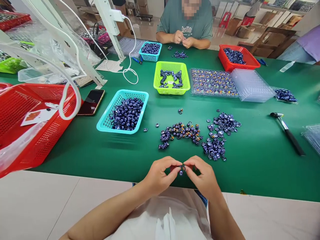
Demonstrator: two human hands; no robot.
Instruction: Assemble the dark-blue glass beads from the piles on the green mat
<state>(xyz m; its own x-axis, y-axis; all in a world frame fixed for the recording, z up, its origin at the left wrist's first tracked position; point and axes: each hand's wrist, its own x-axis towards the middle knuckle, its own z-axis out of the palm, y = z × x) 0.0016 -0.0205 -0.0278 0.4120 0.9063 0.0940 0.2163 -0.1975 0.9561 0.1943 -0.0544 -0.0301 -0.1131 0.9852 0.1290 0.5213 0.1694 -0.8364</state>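
Note:
My left hand (pixel 160 175) and my right hand (pixel 201 176) meet at the near edge of the green table (pixel 100 150), fingers pinched together on a small dark blue bead with a metal ring (pixel 181 169) held between them. Just beyond my hands lie a row of blue pieces with rings (pixel 180 131) and a loose heap of blue beads (pixel 220 135). A turquoise basket (pixel 105 123) full of blue beads stands to the left of them.
A red basket (pixel 30 133) and a phone (pixel 91 101) sit at left. A lime basket (pixel 171 90), clear trays (pixel 250 86) and a small hammer (pixel 287 133) lie further out. Across the table a person in a green shirt (pixel 186 23) works with both hands.

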